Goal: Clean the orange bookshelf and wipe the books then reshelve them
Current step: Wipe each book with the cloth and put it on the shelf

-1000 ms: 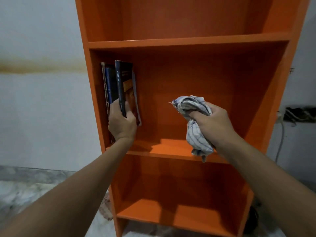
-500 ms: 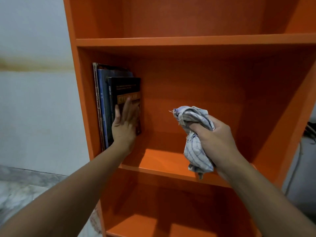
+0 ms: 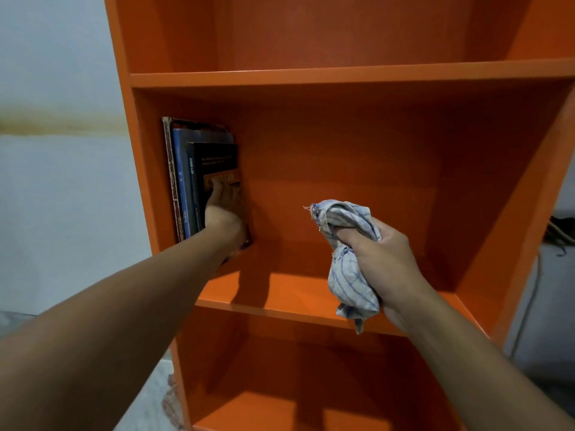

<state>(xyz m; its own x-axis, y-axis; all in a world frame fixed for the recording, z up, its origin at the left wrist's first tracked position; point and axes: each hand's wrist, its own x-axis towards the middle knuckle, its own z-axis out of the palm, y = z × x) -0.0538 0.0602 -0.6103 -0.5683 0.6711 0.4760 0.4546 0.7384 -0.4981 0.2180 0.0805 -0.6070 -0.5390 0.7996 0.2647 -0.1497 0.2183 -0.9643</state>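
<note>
- Orange board forms the bookshelf (image 3: 342, 76), which fills the centre and right of the frame.
- Three books (image 3: 182, 181) stand upright at the left end of the middle shelf, against the side panel; the rightmost is a black book (image 3: 214, 160).
- Left hand (image 3: 222, 213) lies flat on the black book's cover, fingers straight, pressing it against the others.
- Right hand (image 3: 385, 259), centre right, has its fingers curled tightly round a bunched blue-striped cloth (image 3: 351, 278), held in front of the middle shelf, well apart from the books.
- Pale wall (image 3: 56, 181) with a brownish stain band shows at the left.
</note>
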